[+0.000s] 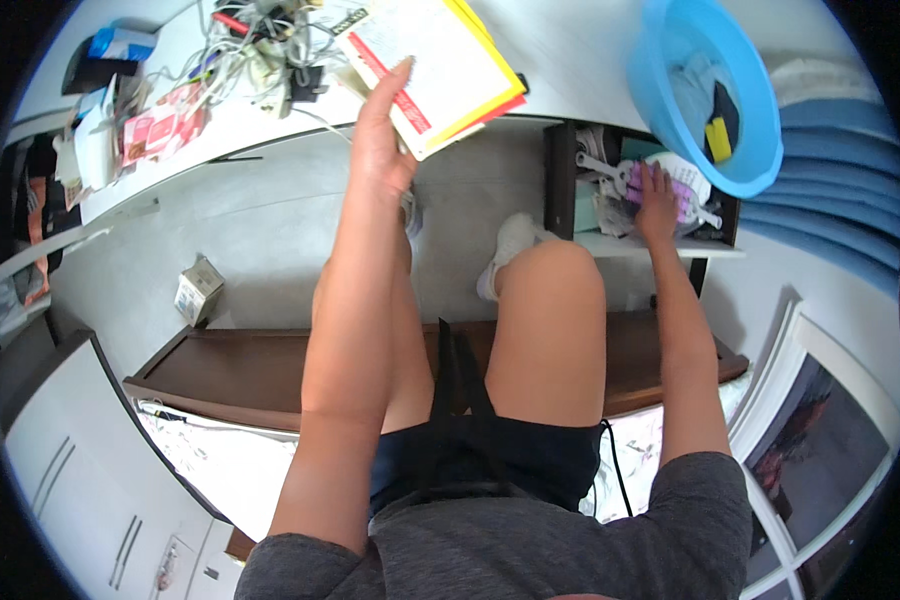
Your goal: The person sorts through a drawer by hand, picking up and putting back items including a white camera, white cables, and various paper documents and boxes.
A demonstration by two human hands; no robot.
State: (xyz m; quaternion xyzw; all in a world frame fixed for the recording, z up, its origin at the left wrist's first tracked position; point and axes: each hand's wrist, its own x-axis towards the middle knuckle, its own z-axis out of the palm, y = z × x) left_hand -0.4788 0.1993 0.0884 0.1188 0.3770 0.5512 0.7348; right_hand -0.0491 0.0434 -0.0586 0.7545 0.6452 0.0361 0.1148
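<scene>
My left hand [387, 127] grips a stack of notebooks or booklets [442, 67] by its lower left edge, thumb on top; the stack has white, yellow and red edges and is held above the white desk's edge. My right hand [656, 199] reaches into an open drawer [667, 246] at the right, fingers resting on a purple-and-white plastic item [631, 180] with pale handles. Around it in the drawer lie papers and clear plastic packaging. Whether the right fingers grip the item cannot be told.
Tangled cables and adapters [270, 60] and a pink package [163, 127] lie on the white desk [562, 45]. A blue plastic basin [761, 142] holding cloth and a yellow item overhangs the drawer. A small box [199, 291] sits on the floor at left; a blue curtain [832, 172] hangs at right.
</scene>
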